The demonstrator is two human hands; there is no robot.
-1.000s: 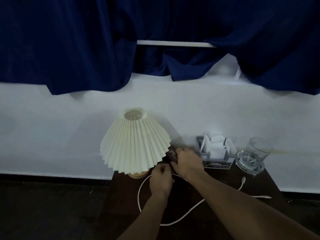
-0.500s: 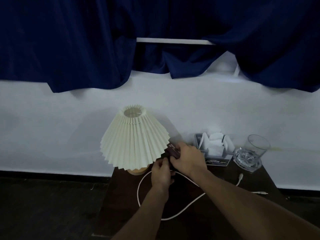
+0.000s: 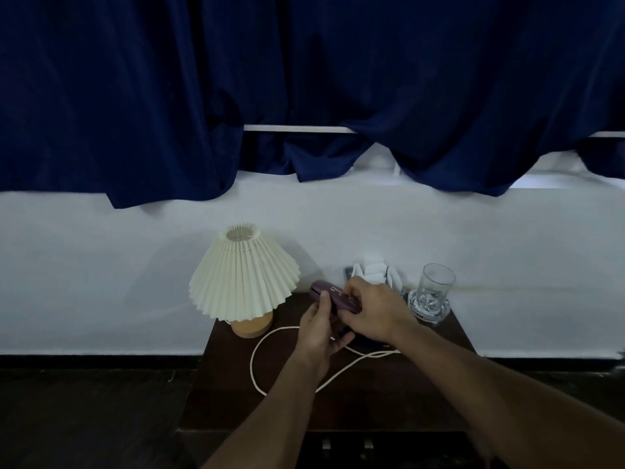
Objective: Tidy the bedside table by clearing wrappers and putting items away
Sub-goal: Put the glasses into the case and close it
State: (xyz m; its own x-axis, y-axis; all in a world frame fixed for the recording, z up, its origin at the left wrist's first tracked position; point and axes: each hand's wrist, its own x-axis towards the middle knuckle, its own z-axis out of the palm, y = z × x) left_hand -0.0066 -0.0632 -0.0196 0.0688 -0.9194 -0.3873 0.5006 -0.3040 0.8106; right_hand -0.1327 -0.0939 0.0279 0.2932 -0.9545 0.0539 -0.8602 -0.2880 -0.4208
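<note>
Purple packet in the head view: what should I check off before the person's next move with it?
1. Grip: ok; the left hand and the right hand both hold the purple packet.
2. Packet contents: cannot tell whether it is empty or full.
3. Cable path: not ok; the white cord loops on the table right under the hands.
4. Spill risk: ok; the glass stands upright, apart from the right hand.
5. Knock risk: ok; the lamp stands upright, apart from the left hand.
6. Bin: not ok; none in view.
</note>
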